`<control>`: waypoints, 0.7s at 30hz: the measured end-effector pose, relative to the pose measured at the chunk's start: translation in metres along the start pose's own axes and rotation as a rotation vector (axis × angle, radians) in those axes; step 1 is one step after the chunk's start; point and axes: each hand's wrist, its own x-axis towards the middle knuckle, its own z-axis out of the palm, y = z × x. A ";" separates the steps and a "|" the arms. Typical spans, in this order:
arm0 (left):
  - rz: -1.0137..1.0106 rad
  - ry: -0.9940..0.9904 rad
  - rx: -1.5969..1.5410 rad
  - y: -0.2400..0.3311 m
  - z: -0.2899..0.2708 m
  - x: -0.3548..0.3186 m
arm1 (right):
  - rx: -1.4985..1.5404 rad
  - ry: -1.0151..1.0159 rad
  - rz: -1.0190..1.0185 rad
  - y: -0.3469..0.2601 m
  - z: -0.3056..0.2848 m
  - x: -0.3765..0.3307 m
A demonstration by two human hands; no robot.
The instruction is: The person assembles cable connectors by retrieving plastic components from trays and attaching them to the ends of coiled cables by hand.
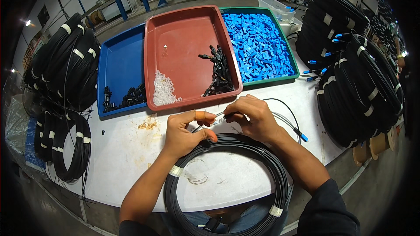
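Observation:
Above the near side of a black cable coil (227,137), my right hand (251,116) pinches a slim connector (217,121), whitish with a dark end. My left hand (186,133) is at the connector's other end, its taped index finger close to the tip and its thumb spread well apart below. Whether other left fingers touch the connector is hidden. A thin black cable loops to the right of my right hand, and a blue-tipped cable end (305,137) lies on the white table (131,166). The coil, bound with pale tape, overhangs the table's front edge.
A red tray (183,39) holds clear pieces and black parts; it overlaps a blue tray (120,57) with black parts. A green tray (292,67) is filled with blue connector pieces (260,46). Cable coils stand left (65,65) and right (361,96). A clear bin (275,6) sits behind.

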 end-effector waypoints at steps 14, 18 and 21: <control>-0.191 -0.081 -0.089 -0.016 -0.003 -0.007 | 0.060 -0.070 0.035 -0.004 0.008 -0.005; -0.188 -0.057 -0.110 -0.013 0.000 -0.006 | 0.064 -0.075 0.022 -0.005 0.009 -0.005; -0.154 -0.077 -0.056 -0.010 -0.005 -0.006 | 0.060 -0.063 0.011 -0.004 0.010 -0.005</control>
